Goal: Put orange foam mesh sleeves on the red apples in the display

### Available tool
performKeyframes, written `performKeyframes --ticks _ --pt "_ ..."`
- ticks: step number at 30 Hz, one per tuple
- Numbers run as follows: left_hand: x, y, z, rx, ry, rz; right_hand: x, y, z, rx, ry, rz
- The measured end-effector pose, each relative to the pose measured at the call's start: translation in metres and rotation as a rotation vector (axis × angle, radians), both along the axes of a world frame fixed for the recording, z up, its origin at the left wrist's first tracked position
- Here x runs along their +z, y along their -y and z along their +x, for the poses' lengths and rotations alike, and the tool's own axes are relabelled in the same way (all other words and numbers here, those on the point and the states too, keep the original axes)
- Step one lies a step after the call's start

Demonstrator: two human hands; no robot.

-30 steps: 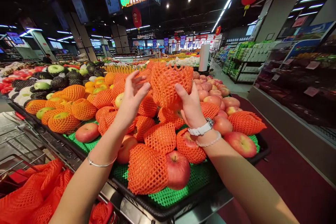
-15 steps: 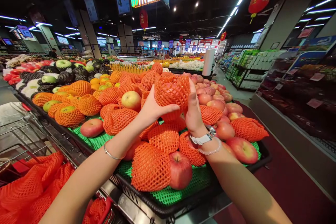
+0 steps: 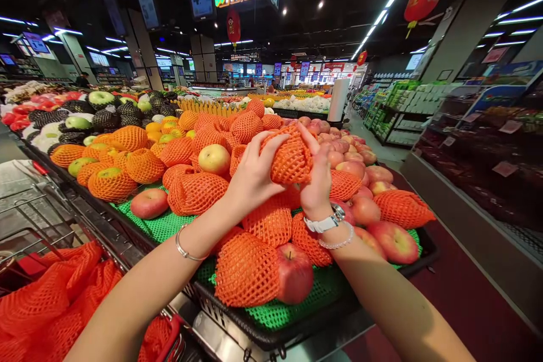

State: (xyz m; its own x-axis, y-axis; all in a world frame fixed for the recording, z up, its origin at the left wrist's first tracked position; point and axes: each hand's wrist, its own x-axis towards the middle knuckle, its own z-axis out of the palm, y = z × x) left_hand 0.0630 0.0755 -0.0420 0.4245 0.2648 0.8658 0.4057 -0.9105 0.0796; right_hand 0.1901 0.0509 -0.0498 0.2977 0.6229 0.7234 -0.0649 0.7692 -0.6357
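Note:
Above the front of the fruit display, both of my hands are closed round an apple in an orange foam net (image 3: 292, 159). My left hand (image 3: 257, 174) grips it from the left, fingers over its upper side and thumb underneath. From the right, my right hand (image 3: 316, 184) presses against it, with its fingers partly hidden behind the net. The net covers nearly all of the fruit. Below my hands lie another netted apple (image 3: 247, 268) and a bare red apple (image 3: 294, 274), side by side on green mesh matting (image 3: 275, 315).
A black crate rim (image 3: 254, 335) edges the display in front. Bare apples (image 3: 392, 242) are heaped right, orange-netted fruit (image 3: 145, 166) left. A metal trolley (image 3: 31, 203) and a pile of loose orange nets (image 3: 51, 294) stand at lower left. Shelving (image 3: 479, 175) lines the right.
My left hand has shifted from under the netted apple up round its left side, fingers now over it. The apple has turned and moved slightly right and down.

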Motion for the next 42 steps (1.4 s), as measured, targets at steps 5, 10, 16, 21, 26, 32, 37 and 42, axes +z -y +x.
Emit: performKeyframes --ticks 5,10,16,21,26,32,37,42 --pt "0.003 0.000 -0.004 0.082 0.016 0.013 0.005 0.007 0.001 0.015 0.025 0.189" --pt "-0.002 0.002 -0.001 0.015 -0.049 0.068 0.007 0.010 0.003 -0.099 0.095 0.161" --pt "-0.004 0.004 0.003 -0.047 -0.021 0.062 0.010 -0.002 0.007 -0.027 0.023 0.014" --pt "0.002 0.000 0.003 -0.040 0.028 0.075 0.009 -0.011 0.001 0.255 -0.442 -0.264" --pt "0.007 0.008 0.003 0.012 0.056 0.105 0.009 -0.005 -0.003 0.492 -0.598 -0.436" --pt "0.011 0.026 -0.001 -0.005 0.067 0.185 0.004 0.011 -0.018 0.647 -0.456 -0.469" --pt "0.011 0.029 -0.002 -0.036 0.100 0.238 0.005 0.018 -0.019 0.626 -0.523 -0.461" --pt "0.008 0.026 0.000 -0.018 0.002 0.218 -0.003 0.009 -0.011 0.522 -0.467 -0.426"
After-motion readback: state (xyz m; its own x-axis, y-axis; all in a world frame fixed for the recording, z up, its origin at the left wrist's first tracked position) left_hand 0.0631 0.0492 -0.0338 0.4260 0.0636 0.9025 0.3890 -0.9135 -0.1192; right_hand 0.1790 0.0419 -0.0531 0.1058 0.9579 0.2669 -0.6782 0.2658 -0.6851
